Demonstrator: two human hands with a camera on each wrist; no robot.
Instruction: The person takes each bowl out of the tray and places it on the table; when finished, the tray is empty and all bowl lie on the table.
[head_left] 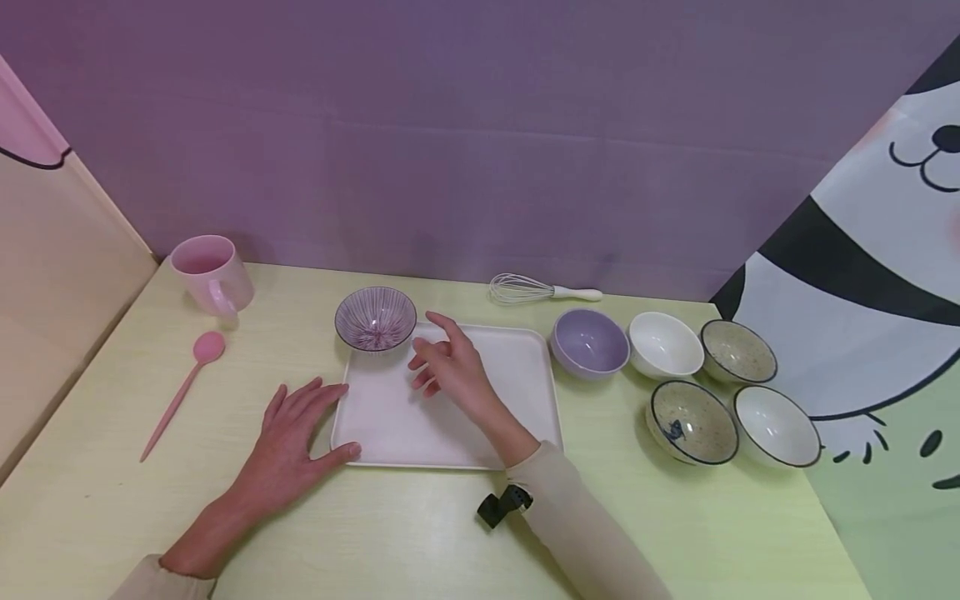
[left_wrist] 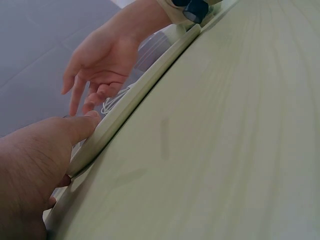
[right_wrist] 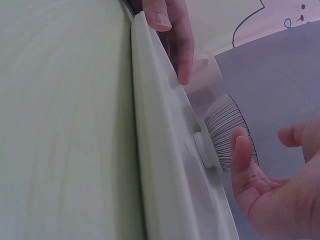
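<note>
A white rectangular tray (head_left: 450, 417) lies on the table in front of the person. At its back left corner sits a striped purple bowl (head_left: 375, 321); its ribbed side (right_wrist: 225, 130) and pale foot show in the right wrist view. My left hand (head_left: 296, 446) rests at the tray's left edge, fingers spread, thumb by the front corner; in the left wrist view the thumb (left_wrist: 82, 127) lies along the rim. Over the tray hovers my right hand (head_left: 453, 367), fingers loosely bent with nothing between them, just right of the striped bowl.
Right of the tray stand a purple bowl (head_left: 590, 343), a white bowl (head_left: 666, 346), two speckled bowls (head_left: 693, 422) and a dark-rimmed white bowl (head_left: 777, 425). A whisk (head_left: 543, 290) lies behind the tray. Far left are a pink mug (head_left: 212, 275) and a pink spoon (head_left: 183, 392).
</note>
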